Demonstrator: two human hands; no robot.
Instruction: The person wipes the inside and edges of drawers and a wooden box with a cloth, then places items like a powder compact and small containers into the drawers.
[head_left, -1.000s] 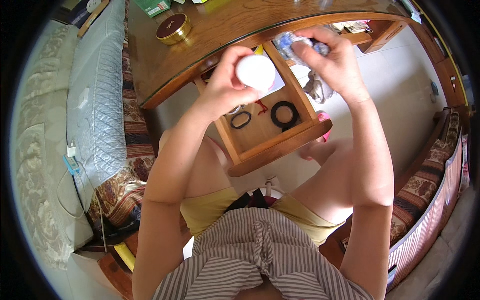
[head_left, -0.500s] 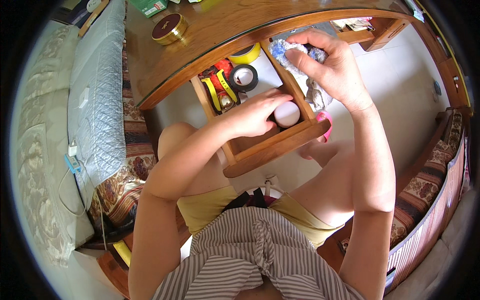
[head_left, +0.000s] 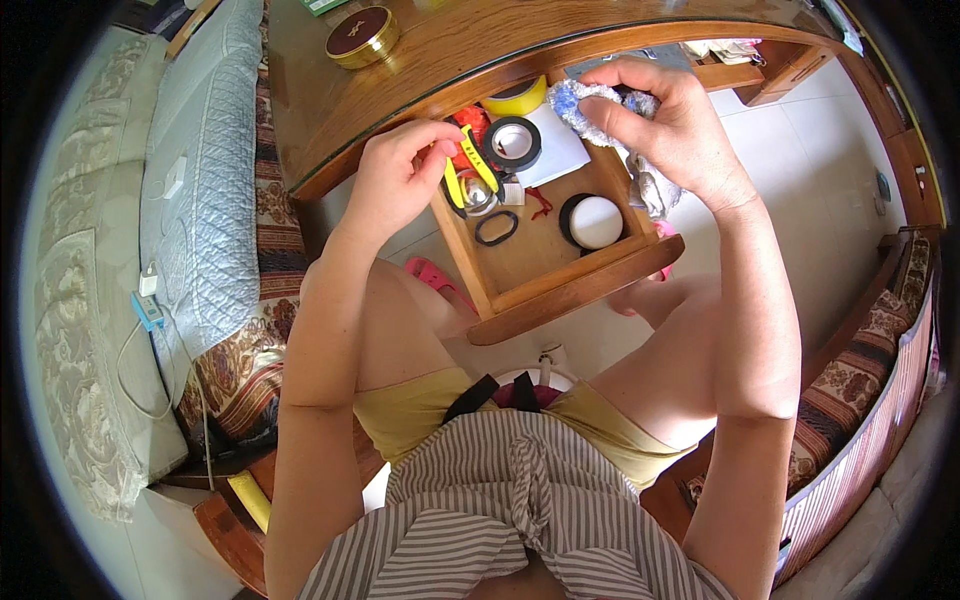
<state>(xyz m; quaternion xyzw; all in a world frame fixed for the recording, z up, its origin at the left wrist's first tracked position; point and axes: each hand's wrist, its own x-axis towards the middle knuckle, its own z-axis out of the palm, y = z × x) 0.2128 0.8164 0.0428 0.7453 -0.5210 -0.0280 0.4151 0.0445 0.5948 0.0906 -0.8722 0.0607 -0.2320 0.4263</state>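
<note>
The cloth (head_left: 575,106) hangs at the drawer's (head_left: 575,292) right edge, pinched between your right hand's (head_left: 685,138) thumb and fingers. Your left hand (head_left: 400,178) is at the yellow handles (head_left: 481,170) inside the drawer's left side; I cannot tell whether it grasps them. Black tape (head_left: 514,166) lies toward the drawer's back, a white tub (head_left: 596,222) in its front right corner.

Blue-and-white cloth (head_left: 572,103), yellow-and-black tool (head_left: 481,166), brown drawer (head_left: 575,291).
The black roll (head_left: 492,146) has a white core, the wider roll (head_left: 520,97) is yellow, the lid (head_left: 597,222) and paper (head_left: 560,155) are white, the cord (head_left: 541,205) red. The round box (head_left: 362,38) is maroon and gold, the shirt (head_left: 450,530) striped grey and white, the shorts (head_left: 410,405) yellow, the shoe (head_left: 433,274) pink, the quilt (head_left: 200,240) pale blue, the seat cover (head_left: 275,345) striped and floral in dark red, brown and cream.
</note>
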